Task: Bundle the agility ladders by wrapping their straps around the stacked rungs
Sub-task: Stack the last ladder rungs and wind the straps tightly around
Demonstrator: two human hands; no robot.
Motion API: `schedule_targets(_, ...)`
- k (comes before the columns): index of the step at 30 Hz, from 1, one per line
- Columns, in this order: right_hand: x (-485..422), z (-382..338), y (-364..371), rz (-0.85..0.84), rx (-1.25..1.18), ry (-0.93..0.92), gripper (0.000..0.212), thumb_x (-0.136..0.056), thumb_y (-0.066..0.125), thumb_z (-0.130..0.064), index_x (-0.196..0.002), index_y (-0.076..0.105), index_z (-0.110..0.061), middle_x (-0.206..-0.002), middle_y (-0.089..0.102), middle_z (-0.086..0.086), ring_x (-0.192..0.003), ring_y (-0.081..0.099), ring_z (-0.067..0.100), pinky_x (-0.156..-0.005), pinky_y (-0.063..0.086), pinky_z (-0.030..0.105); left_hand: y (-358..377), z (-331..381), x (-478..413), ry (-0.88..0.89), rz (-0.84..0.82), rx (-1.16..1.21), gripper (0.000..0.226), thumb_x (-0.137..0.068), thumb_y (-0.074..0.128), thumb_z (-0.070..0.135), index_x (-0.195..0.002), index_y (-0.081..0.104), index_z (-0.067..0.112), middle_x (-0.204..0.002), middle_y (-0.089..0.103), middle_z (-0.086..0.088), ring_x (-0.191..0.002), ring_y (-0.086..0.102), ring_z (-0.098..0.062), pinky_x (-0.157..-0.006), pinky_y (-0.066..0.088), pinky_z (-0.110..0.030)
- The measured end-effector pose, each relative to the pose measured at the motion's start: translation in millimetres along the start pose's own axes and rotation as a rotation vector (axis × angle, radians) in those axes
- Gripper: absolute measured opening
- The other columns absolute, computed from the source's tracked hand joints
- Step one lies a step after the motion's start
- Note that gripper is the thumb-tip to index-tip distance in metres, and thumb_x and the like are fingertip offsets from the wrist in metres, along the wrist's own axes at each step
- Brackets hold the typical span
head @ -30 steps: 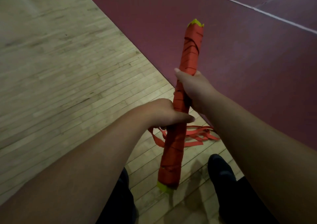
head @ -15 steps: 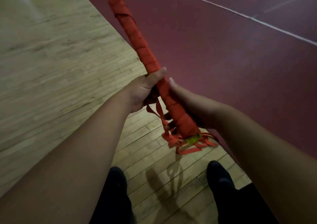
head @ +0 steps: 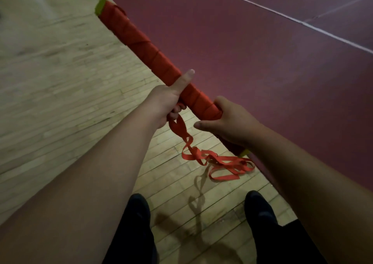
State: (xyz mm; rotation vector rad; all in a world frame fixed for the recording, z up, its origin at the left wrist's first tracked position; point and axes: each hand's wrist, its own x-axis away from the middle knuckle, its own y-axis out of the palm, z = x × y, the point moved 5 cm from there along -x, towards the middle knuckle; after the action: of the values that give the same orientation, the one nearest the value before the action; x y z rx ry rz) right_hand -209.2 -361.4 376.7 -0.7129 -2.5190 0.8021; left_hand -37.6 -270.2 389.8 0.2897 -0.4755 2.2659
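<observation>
You are holding the stiff-looking ladder bundle in the air, left hand curled round its middle, right hand curled round lower down, while its floppy strap is dangling, probably best grabbed near the bundle.

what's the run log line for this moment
left hand: grips orange strap-wrapped rung bundle | right hand: grips lower part | loose orange strap: hangs below left hand
</observation>
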Motion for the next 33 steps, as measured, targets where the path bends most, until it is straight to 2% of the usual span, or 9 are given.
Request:
schedule_targets(3, 5.9, -7.5, -4.1, -0.304, -0.447, 0.084, 0.044, -0.094, 0.078, -0.042, -0.13, 0.059, -0.025, -0.111, 0.08, 0.008, -0.093, 0.081, 0.028, -0.08, 0.063, 0.043, 6.3, 6.6, 2.9, 0.107, -0.099, 0.126, 0.058, -0.086, 0.074, 0.074, -0.075, 0.049, 0.022, -0.057, 0.037, 0.003, -0.048, 0.029, -0.014, -0.049, 0.024, -0.029)
schedule_targets(7, 24.9, -21.1, -0.6, -0.671, -0.741, 0.081, 0.053, -0.095, 0.068, -0.039, -0.137, 0.054, -0.009, -0.111, 0.077, 0.019, -0.084, 0.073, 0.031, -0.075, 0.061, 0.042, 13.7, 19.2, 13.3, 0.215, -0.22, 0.137, 0.066, -0.08, 0.069, 0.081, -0.085, 0.055, 0.016, -0.066, 0.042, -0.004, -0.052, 0.037, -0.018, -0.051, 0.031, -0.032)
schedule_targets(10, 19.9, -20.1, -4.5, -0.587, -0.671, 0.093, 0.043, -0.093, 0.075, -0.038, -0.122, 0.058, -0.012, -0.088, 0.068, 0.01, -0.07, 0.065, 0.023, -0.068, 0.058, 0.039, 6.2, 29.7, 15.6, 0.219, -0.206, -0.012, 0.064, -0.09, 0.061, 0.078, -0.078, 0.062, 0.015, -0.062, 0.05, -0.002, -0.05, 0.04, -0.016, -0.051, 0.032, -0.03)
schedule_targets(13, 1.8, -10.0, -5.8, -0.253, -0.261, 0.099, 0.047, -0.089, 0.083, -0.046, -0.12, 0.059, -0.02, -0.09, 0.072, 0.007, -0.071, 0.07, 0.02, -0.067, 0.059, 0.036, -1.0, 27.1, 10.9, 0.115, -0.14, -0.182, 0.068, -0.093, 0.059, 0.076, -0.091, 0.077, 0.011, -0.07, 0.07, -0.005, -0.055, 0.054, -0.015, -0.053, 0.042, -0.029)
schedule_targets(17, -2.9, -0.2, 4.7, 0.056, 0.208, 0.056, 0.069, -0.083, 0.08, -0.067, -0.131, 0.053, -0.026, -0.095, 0.064, -0.003, -0.08, 0.067, 0.015, -0.066, 0.053, 0.032, 3.1, 8.6, 12.3, -0.024, -0.12, -0.261, 0.072, -0.083, 0.061, 0.089, -0.091, 0.076, 0.019, -0.069, 0.068, 0.0, -0.055, 0.053, -0.013, -0.058, 0.044, -0.031)
schedule_targets(22, 4.7, -6.8, -1.5, 0.003, -0.093, 0.029, 0.056, -0.089, 0.066, -0.077, -0.115, 0.063, -0.028, -0.093, 0.072, 0.001, -0.078, 0.072, 0.017, -0.067, 0.057, 0.033, 2.2, 9.9, 14.1, 0.043, -0.099, -0.157, 0.052, -0.093, 0.066, 0.068, -0.081, 0.067, 0.017, -0.061, 0.059, -0.001, -0.05, 0.042, -0.014, -0.048, 0.033, -0.027)
schedule_targets(26, 16.3, -12.7, -13.8, -0.422, -0.493, 0.144, 0.058, -0.093, 0.068, -0.062, -0.131, 0.064, -0.018, -0.113, 0.08, 0.009, -0.093, 0.078, 0.028, -0.087, 0.063, 0.048, 9.1, 24.4, 23.4, 0.215, -0.274, -0.043, 0.048, -0.099, 0.063, 0.056, -0.068, 0.053, 0.02, -0.059, 0.043, -0.001, -0.051, 0.034, -0.015, -0.051, 0.029, -0.029)
schedule_targets(29, 25.1, -20.2, -13.1, -0.647, -0.718, 0.075, 0.056, -0.096, 0.07, -0.042, -0.139, 0.056, -0.009, -0.109, 0.074, 0.016, -0.083, 0.072, 0.03, -0.081, 0.062, 0.047, 13.6, 34.1, 31.2, 0.289, -0.383, -0.072, 0.049, -0.098, 0.061, 0.059, -0.076, 0.055, 0.016, -0.063, 0.043, -0.003, -0.053, 0.036, -0.016, -0.051, 0.031, -0.027)
schedule_targets(33, 18.3, -17.8, -19.4, -0.443, -0.576, 0.039, 0.04, -0.095, 0.077, -0.034, -0.128, 0.063, -0.016, -0.093, 0.07, 0.011, -0.075, 0.069, 0.026, -0.071, 0.06, 0.041, 7.1, 33.3, 30.9, 0.182, -0.354, -0.192, 0.061, -0.098, 0.059, 0.07, -0.081, 0.062, 0.012, -0.058, 0.052, -0.001, -0.051, 0.044, -0.014, -0.052, 0.04, -0.026)
